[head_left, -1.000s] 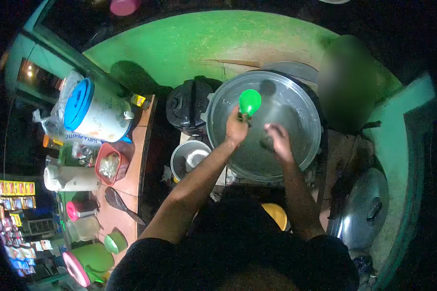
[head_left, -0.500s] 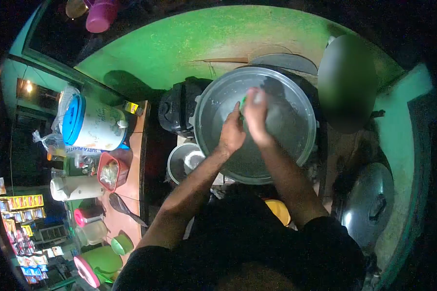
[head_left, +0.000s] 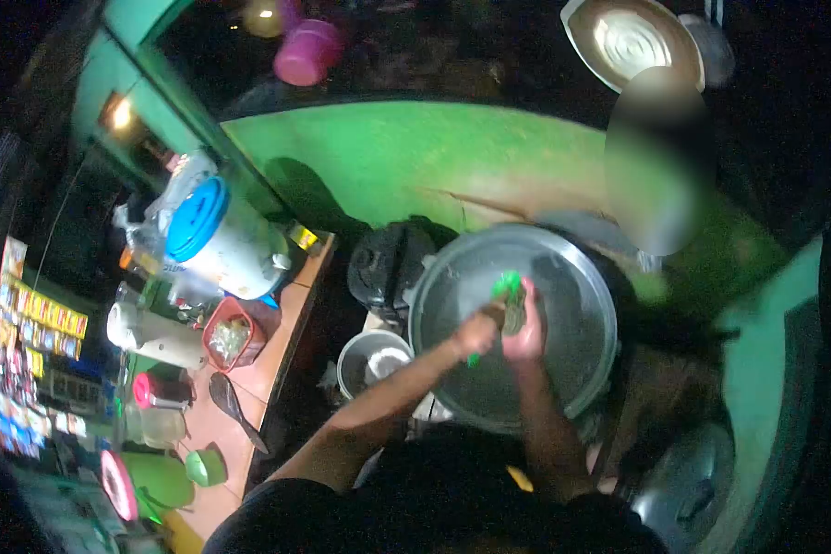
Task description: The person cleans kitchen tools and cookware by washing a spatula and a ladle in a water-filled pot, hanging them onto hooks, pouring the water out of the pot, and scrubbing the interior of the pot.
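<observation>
Hands meet over a big grey metal pot

The person's left hand [head_left: 478,334] is closed, its fingers curled around a bright green plastic utensil with a rounded head [head_left: 506,282]. A bit of the same green shows below the fist. The right hand [head_left: 524,340] is partly open and cupped, palm turned toward the left hand, fingers pointing to the far rim. A small, dull green-brown lump [head_left: 514,317] lies against its palm, between the hands; blur hides whether the fingers grip it. Utensil and lump are both above the inside of the wide, round, grey metal pot [head_left: 574,369].

Just left of the pot is a smaller round grey metal pot [head_left: 346,360] with something white in it, partly behind the left forearm. A black, rounded appliance [head_left: 385,272] sits beyond that one, near the green wall [head_left: 388,143].

Farther left, a pinkish-tan tiled counter [head_left: 263,376] carries a white drum-shaped container with a blue lid [head_left: 240,247], a red plastic basket [head_left: 253,343] and a dark, long-handled spoon [head_left: 234,406]. A shiny oval metal lid [head_left: 679,499] is at lower right.
</observation>
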`<state>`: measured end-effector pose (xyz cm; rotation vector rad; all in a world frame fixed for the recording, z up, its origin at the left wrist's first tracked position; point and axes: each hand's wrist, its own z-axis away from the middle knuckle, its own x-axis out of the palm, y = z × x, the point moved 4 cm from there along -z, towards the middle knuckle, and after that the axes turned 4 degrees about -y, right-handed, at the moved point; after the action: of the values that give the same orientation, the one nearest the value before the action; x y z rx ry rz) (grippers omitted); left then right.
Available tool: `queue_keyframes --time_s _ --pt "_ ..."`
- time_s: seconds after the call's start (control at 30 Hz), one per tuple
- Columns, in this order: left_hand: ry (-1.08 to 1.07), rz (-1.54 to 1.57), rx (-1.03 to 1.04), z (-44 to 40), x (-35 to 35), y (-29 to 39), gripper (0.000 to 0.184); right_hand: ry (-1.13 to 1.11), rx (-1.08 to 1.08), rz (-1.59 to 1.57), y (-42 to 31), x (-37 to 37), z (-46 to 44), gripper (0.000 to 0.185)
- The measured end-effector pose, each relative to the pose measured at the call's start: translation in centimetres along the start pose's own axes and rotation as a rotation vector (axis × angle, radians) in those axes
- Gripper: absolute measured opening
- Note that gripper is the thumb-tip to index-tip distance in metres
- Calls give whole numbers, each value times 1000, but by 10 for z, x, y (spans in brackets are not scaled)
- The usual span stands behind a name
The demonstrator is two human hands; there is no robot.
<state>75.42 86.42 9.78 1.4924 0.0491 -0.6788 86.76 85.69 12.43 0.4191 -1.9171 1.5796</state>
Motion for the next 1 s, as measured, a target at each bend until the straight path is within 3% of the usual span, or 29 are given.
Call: queue_keyframes --time_s 0.07,0.13,0.23,0.27,0.3,0.33,0.37,0.4,0.43,0.5,0.53,0.57,0.63,0.7,0.77,0.8,0.83,0.9,0.93,0.97,1.0 --pt "-76 -42 -81 0 2 6 34 27 -307 376 -12 13 5 29" --pt "-186 74 -214 17 -12 41 35 -16 382 144 19 -35 -24 28" --pt "-334 360 -304 23 7 25 40 -250 513 -261 46 -85 -60 32" --pt "-242 265 171 7 40 10 40 -246 540 -135 36 -73 -55 33" --pt "-194 210 416 5 42 19 40 -243 562 -10 23 -48 -45 35" --pt "-126 151 656 5 43 28 40 -240 568 -275 22 -25 -33 36" --pt "-263 415 392 14 33 48 40 -250 562 -266 30 -36 -30 36" --pt "-399 666 118 19 28 56 41 -163 386 -130 46 -61 -33 38" --pt "-400 660 122 19 20 57 41 -69 211 -5 60 -80 -39 41" --pt "-415 602 14 27 13 49 44 -141 310 -194 77 -95 -47 48" --pt "-373 594 -5 26 12 44 45 -167 541 -294 86 -97 -41 47" --pt "-370 590 -2 23 11 40 45 -238 594 -284 88 -99 -36 44" --pt "-410 765 -298 18 20 18 46 -321 647 -268 73 -75 -25 42" --pt "-355 711 -276 -5 46 -5 45 -539 587 -571 82 -69 -18 42" --pt "-312 849 -250 -16 47 -11 45 -758 541 -895 99 -71 -3 42" --pt "-397 1042 -204 -12 36 0 50 -686 479 -736 105 -84 -3 40" --pt "-357 1042 -200 -8 22 9 50 -614 432 -568 110 -95 -3 38" --pt "-39 788 -120 -5 -8 21 56 -378 335 -89 88 -91 -1 38" --pt "-10 855 -38 -14 -2 5 68 -131 278 -79 42 -51 13 35" --pt "14 851 -36 -19 9 -9 68 -16 256 -74 35 -47 12 34" --pt "2 477 49 -22 23 -17 75 99 233 -66 29 -42 11 32"
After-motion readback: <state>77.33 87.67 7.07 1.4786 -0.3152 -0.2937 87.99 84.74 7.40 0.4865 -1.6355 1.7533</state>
